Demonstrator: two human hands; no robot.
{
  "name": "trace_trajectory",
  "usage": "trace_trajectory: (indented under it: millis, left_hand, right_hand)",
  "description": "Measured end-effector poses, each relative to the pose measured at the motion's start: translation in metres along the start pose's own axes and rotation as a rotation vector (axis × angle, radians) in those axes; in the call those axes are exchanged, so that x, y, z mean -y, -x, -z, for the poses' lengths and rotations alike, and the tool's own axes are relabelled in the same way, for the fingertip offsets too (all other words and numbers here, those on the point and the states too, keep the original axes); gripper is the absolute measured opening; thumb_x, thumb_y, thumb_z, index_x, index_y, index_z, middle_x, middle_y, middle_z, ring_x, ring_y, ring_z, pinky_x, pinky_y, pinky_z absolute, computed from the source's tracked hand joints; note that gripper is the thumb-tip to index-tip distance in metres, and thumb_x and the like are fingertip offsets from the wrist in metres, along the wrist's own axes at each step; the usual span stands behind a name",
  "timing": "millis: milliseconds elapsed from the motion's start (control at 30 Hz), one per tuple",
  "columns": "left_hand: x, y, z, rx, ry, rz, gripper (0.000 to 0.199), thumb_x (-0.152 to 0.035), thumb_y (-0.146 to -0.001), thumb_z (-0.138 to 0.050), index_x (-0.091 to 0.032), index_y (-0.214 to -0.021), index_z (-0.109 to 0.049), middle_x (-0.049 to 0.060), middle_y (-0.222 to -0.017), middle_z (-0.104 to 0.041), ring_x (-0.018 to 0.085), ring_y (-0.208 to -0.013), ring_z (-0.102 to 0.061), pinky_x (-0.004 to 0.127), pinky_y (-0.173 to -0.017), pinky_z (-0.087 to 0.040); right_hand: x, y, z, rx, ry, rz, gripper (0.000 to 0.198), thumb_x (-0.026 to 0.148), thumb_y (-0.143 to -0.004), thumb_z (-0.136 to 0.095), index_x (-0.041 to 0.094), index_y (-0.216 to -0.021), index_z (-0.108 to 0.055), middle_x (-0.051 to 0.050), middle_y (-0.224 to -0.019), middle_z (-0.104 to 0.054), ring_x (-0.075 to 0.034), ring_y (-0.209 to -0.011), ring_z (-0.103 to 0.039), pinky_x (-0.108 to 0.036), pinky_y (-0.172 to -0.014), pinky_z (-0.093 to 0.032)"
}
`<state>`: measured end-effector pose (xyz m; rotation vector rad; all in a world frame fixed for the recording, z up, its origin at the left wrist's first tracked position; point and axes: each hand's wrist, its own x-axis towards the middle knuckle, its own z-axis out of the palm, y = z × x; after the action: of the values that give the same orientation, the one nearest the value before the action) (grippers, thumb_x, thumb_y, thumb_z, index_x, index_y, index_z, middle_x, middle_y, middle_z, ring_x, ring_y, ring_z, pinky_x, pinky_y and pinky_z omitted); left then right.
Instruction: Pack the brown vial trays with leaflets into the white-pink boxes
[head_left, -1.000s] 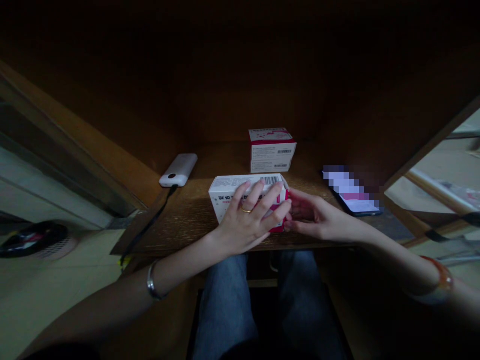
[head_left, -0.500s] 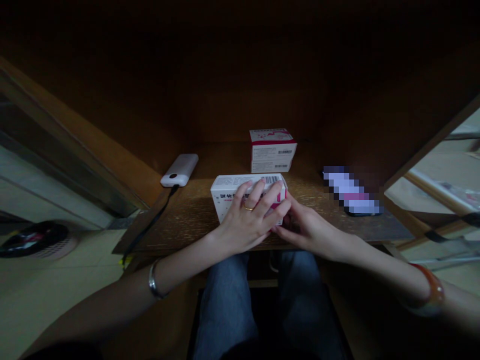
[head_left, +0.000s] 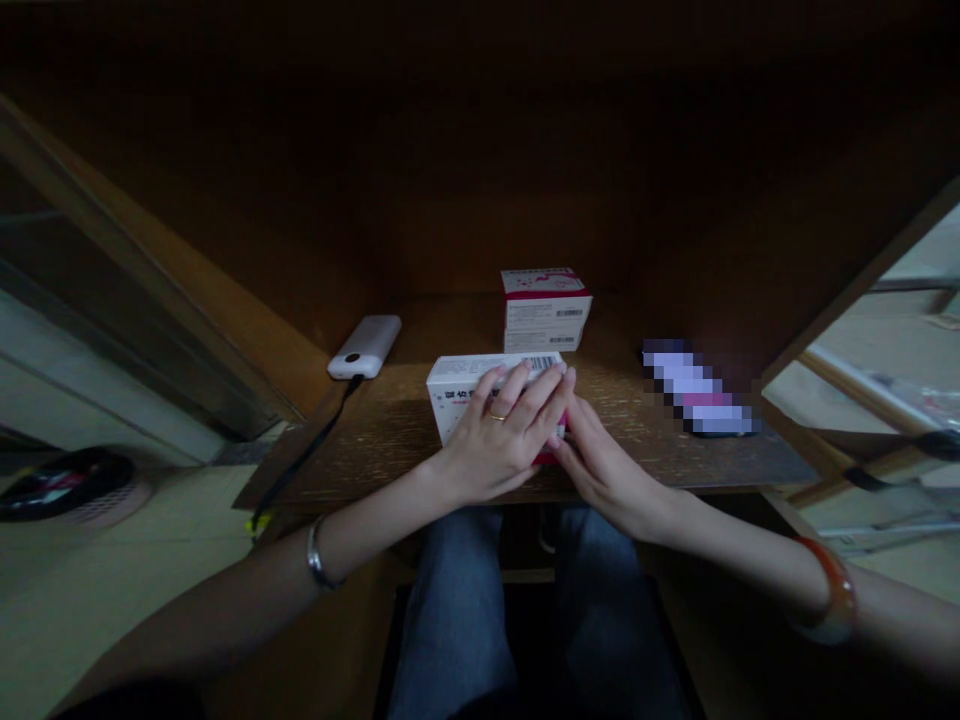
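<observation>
Scuffed desktop point(head_left: 360, 440) here: power bank point(head_left: 366, 347) left of the left hand point(head_left: 495, 440), carton point(head_left: 547, 310) beyond it, phone point(head_left: 697, 392) right of the right hand point(head_left: 611, 465).

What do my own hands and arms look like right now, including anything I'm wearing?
Your left hand wears a gold-coloured ring, with a silver-coloured bangle near the wrist. Above your right hand sits a thicker orange-brown bangle. No sleeves cover your forearms.

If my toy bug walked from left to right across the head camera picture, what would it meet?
Bin with black liner → white gadget with a cable → front box → phone → orange bracelet.
</observation>
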<state>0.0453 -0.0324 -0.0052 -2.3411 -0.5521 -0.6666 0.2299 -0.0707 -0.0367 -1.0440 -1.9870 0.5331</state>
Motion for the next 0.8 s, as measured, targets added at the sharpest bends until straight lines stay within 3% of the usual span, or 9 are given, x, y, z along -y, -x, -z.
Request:
trace_trajectory:
  millis: [167, 267, 333, 433, 467, 533, 600, 733, 800]
  left_hand:
    - [0.013, -0.007, 0.012, 0.181, 0.076, -0.029, 0.094, -0.048, -0.084, -0.066, -0.002, -0.155, -0.024, 0.024, -0.157, -0.039, 0.036, -0.142, -0.038, 0.047, -0.121, -0.017]
    - [0.023, -0.002, 0.014, 0.191, 0.13, 0.068, 0.107, -0.053, -0.078, -0.073, -0.008, -0.157, -0.016, 0.026, -0.162, -0.028, 0.038, -0.149, -0.031, 0.051, -0.123, -0.014]
    - [0.026, 0.008, 0.01, 0.153, 0.199, 0.252, 0.127, -0.059, -0.069, -0.08, -0.012, -0.159, -0.003, 0.028, -0.164, -0.018, 0.043, -0.152, -0.022, 0.057, -0.122, -0.015]
    - [0.022, 0.03, 0.001, 0.148, 0.46, 0.665, 0.149, -0.057, -0.059, -0.087, -0.01, -0.156, 0.016, 0.034, -0.163, -0.009, 0.045, -0.152, -0.018, 0.063, -0.119, -0.024]
    - [0.019, 0.036, -0.001, 0.176, 0.604, 0.788, 0.141, -0.053, -0.064, -0.085, -0.01, -0.156, 0.013, 0.033, -0.162, -0.018, 0.043, -0.151, -0.026, 0.061, -0.117, -0.031]
    - [0.011, 0.045, -0.005, 0.236, 0.864, 0.951, 0.109, -0.046, -0.074, -0.078, -0.013, -0.154, -0.012, 0.027, -0.151, -0.044, 0.036, -0.139, -0.049, 0.055, -0.112, -0.042]
    - [0.003, 0.05, -0.006, 0.225, 0.954, 1.043, 0.082, -0.041, -0.076, -0.078, -0.014, -0.14, -0.035, 0.022, -0.138, -0.058, 0.033, -0.127, -0.059, 0.052, -0.109, -0.046]
    - [0.0, 0.048, -0.002, 0.157, 0.975, 1.079, 0.071, -0.04, -0.072, -0.083, -0.019, -0.128, -0.045, 0.015, -0.127, -0.066, 0.032, -0.118, -0.065, 0.052, -0.102, -0.051]
    - [0.005, 0.043, 0.002, 0.076, 0.931, 1.044, 0.07, -0.044, -0.071, -0.084, -0.021, -0.127, -0.048, 0.012, -0.126, -0.066, 0.031, -0.117, -0.064, 0.051, -0.102, -0.051]
  right_hand:
    - [-0.005, -0.001, -0.004, -0.029, -0.107, -0.043, 0.068, 0.038, -0.105, -0.037, 0.03, -0.163, -0.003, -0.009, -0.167, -0.023, -0.025, -0.153, -0.025, -0.054, -0.126, -0.018]
    - [-0.009, -0.002, -0.006, -0.072, -0.187, -0.127, 0.071, 0.045, -0.103, -0.039, 0.028, -0.163, -0.005, -0.008, -0.167, -0.024, -0.025, -0.154, -0.022, -0.053, -0.127, -0.014]
    - [-0.013, -0.002, -0.006, -0.099, -0.235, -0.185, 0.073, 0.049, -0.102, -0.04, 0.027, -0.163, -0.007, -0.008, -0.166, -0.026, -0.025, -0.155, -0.02, -0.053, -0.127, -0.013]
    - [-0.016, -0.003, -0.007, -0.128, -0.257, -0.234, 0.075, 0.052, -0.101, -0.04, 0.025, -0.163, -0.009, -0.007, -0.166, -0.027, -0.025, -0.155, -0.02, -0.051, -0.128, -0.011]
    - [-0.016, -0.003, -0.007, -0.13, -0.254, -0.237, 0.074, 0.052, -0.102, -0.04, 0.024, -0.163, -0.009, -0.007, -0.167, -0.026, -0.024, -0.155, -0.02, -0.05, -0.128, -0.01]
    - [-0.013, -0.004, -0.007, -0.129, -0.245, -0.226, 0.073, 0.051, -0.103, -0.038, 0.023, -0.163, -0.008, -0.008, -0.168, -0.021, -0.022, -0.155, -0.021, -0.048, -0.128, -0.009]
    - [-0.009, -0.004, -0.006, -0.109, -0.24, -0.204, 0.073, 0.049, -0.103, -0.037, 0.022, -0.163, -0.006, -0.007, -0.169, -0.016, -0.021, -0.156, -0.019, -0.045, -0.128, -0.009]
    - [-0.002, -0.007, -0.003, -0.075, -0.245, -0.168, 0.078, 0.048, -0.102, -0.041, 0.021, -0.163, 0.0, -0.005, -0.171, -0.01, -0.019, -0.157, -0.01, -0.043, -0.128, -0.007]
    - [0.002, -0.011, -0.002, -0.129, -0.263, -0.16, 0.077, 0.049, -0.101, -0.044, 0.023, -0.163, -0.006, -0.005, -0.17, -0.016, -0.02, -0.156, -0.015, -0.043, -0.128, -0.009]
